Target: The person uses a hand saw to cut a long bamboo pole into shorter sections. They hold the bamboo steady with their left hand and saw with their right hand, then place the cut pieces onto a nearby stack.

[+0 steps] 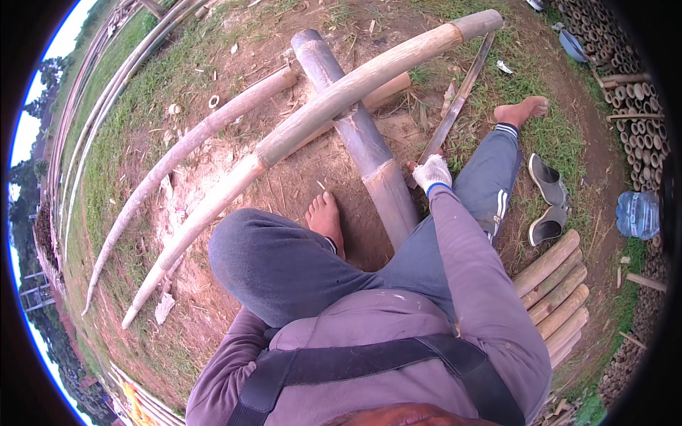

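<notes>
My right hand (433, 172), in a white knitted glove with a blue cuff, is closed around the near end of a long, narrow, flat-bladed tool (460, 99). The blade slants away over the ground; whether it has teeth is too small to tell. A long pale bamboo pole (369, 78) lies slantwise across a thick dark bamboo log (369, 153), left of the blade and apart from it. My left forearm drops behind my bent left knee, which hides the hand. My bare left foot (325, 221) stands beside the log.
Another bamboo pole (192, 138) lies on the left, and long poles (121, 82) run beyond it. Slippers (548, 202), short bamboo pieces (554, 287) and a clear blue water bottle (638, 214) are at right. Stacked cut bamboo (638, 142) and a blue basin (572, 45) stand farther off.
</notes>
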{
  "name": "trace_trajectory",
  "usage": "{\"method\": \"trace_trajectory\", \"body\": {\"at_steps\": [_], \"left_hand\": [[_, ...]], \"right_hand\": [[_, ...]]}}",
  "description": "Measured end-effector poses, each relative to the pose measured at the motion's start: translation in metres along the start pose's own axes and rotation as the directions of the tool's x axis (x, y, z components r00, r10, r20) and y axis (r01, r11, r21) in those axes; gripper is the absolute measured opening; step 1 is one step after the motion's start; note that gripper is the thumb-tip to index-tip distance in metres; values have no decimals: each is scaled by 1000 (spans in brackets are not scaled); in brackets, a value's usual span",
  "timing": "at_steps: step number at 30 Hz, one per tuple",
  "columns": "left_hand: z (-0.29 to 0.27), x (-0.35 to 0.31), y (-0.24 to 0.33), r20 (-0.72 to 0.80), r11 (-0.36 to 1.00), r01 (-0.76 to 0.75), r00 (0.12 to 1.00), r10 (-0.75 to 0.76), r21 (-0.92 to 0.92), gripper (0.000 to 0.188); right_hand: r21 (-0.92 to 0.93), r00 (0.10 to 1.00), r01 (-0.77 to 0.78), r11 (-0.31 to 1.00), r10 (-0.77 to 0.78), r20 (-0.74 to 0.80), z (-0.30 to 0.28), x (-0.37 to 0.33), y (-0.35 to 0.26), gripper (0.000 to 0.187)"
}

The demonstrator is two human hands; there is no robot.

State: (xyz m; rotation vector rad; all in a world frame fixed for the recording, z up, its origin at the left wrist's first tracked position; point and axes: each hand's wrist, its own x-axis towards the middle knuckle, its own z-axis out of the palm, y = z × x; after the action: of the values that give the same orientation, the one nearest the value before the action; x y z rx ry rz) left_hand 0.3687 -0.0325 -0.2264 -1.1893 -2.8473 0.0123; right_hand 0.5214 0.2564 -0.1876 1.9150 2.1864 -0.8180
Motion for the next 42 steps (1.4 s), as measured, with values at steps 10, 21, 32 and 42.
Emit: {"method": "trace_trajectory", "body": {"at_steps": [10, 21, 32, 42], "left_hand": [[14, 29, -97, 157, 953, 23, 987, 25, -301, 34], [-215, 217, -49, 508, 698, -155, 579, 637, -699, 66], [-198, 235, 74, 329, 350, 99, 639, 695, -931, 62], [-202, 260, 5, 267, 467, -8, 812, 519, -884, 76]], "right_hand": [[321, 993, 86, 943, -107, 46, 41, 45, 48, 52], [966, 959, 9, -258, -270, -81, -53, -80, -44, 23], [946, 869, 79, 313, -487, 88, -35, -145, -98, 48], [87, 615, 518, 851, -299, -730, -143, -144, 98, 37]]}}
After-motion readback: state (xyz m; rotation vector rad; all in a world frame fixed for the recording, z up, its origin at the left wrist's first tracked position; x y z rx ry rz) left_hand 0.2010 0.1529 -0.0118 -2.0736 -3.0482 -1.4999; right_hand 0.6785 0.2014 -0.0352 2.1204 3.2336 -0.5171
